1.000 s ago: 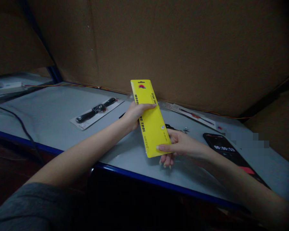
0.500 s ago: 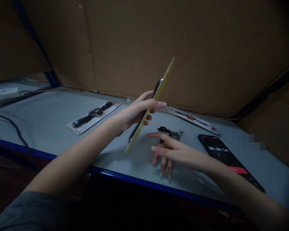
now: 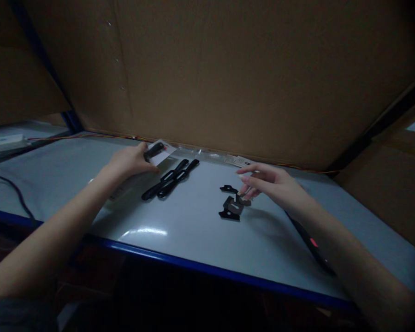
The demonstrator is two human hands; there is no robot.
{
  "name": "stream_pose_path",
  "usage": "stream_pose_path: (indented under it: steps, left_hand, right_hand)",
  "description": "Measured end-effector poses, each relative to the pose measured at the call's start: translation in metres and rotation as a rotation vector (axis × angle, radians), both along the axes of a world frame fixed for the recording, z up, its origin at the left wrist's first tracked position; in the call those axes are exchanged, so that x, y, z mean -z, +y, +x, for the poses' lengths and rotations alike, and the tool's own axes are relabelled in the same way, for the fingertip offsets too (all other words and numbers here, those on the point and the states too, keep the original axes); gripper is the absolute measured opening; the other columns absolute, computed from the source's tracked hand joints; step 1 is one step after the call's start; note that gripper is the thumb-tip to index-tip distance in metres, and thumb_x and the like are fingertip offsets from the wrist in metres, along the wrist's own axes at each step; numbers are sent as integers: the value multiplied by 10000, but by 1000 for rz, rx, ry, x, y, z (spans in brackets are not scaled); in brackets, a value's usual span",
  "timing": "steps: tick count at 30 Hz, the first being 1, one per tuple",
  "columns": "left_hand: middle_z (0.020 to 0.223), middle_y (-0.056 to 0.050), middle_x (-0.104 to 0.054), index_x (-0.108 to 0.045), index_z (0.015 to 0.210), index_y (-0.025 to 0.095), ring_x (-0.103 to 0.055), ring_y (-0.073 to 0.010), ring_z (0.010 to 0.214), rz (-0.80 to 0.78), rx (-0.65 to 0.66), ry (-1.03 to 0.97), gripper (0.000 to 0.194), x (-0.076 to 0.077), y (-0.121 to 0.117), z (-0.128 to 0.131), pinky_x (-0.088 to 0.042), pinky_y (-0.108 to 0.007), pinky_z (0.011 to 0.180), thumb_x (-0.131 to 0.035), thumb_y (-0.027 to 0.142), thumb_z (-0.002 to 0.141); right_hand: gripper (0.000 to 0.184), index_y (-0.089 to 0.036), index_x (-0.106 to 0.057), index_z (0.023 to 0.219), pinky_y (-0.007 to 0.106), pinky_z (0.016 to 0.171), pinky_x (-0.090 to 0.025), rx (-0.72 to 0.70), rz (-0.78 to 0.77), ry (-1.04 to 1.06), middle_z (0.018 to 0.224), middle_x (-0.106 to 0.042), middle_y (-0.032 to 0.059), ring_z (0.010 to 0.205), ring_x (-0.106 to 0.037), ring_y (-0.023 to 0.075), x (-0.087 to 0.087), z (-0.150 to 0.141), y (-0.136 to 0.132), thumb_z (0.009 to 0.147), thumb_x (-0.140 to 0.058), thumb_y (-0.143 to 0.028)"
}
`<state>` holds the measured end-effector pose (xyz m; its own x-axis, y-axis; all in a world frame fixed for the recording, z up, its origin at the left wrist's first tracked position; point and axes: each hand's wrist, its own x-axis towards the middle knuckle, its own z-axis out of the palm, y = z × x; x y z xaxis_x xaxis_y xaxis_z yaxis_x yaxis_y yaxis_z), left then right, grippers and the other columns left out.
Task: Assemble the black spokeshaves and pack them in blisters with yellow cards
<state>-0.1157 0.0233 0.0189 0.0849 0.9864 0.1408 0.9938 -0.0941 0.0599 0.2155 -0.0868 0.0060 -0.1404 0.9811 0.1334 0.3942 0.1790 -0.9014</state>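
Note:
My left hand (image 3: 129,159) is closed around a white carded package with a black-handled tool (image 3: 155,150) on it, at the left of the tabletop. Most of that package is hidden behind my hand and wrist. Just right of it lie two long black handle-like pieces (image 3: 171,180) side by side, each with a looped middle. My right hand (image 3: 264,182) hovers over several small black metal plates (image 3: 232,206), its fingers loosely bent and apart. No object shows between them. The fingertips come close to the farthest plates; whether they touch, I cannot tell.
A phone (image 3: 313,244) lies partly under my right forearm. Behind sit clear plastic packaging (image 3: 202,153) and a printed card (image 3: 240,160). A cardboard wall (image 3: 207,83) closes off the back of the grey table (image 3: 180,230). A dark cable (image 3: 15,189) crosses at left.
The yellow-edged card is out of my left hand, which has moved left onto the white carded package. My right hand has shifted up and right. The black handle pieces now show on the table.

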Motion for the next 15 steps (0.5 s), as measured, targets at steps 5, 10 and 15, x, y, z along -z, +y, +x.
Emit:
stream_pose_path:
  steps: [5, 10, 15]
  left_hand:
    - [1129, -197, -556, -471, 1242, 139, -527, -352, 1005, 52, -43, 82, 741, 12, -1, -4, -414, -382, 772, -562, 589, 660]
    - [1217, -205, -483, -530, 1196, 158, -396, -424, 1150, 135, -91, 211, 712, 16, -8, 7, -369, -452, 852, -503, 662, 694]
    - [1246, -230, -456, -498, 1239, 134, -372, -413, 1173, 151, -17, 260, 804, 29, -11, 15, -335, -469, 888, -345, 745, 739]
  right_hand:
    - [376, -155, -607, 982, 294, 582, -502, 21, 32, -28, 705, -665, 53, 590, -627, 150, 4, 5, 7, 757, -623, -456]
    - [375, -151, -608, 987, 291, 594, -504, 3, 37, -28, 703, -669, 56, 610, -631, 152, 5, 3, 6, 760, -622, -449]
    - [353, -166, -615, 963, 290, 588, -504, 6, 69, -50, 695, -664, 45, 604, -629, 149, 1, 2, 3, 762, -612, -457]
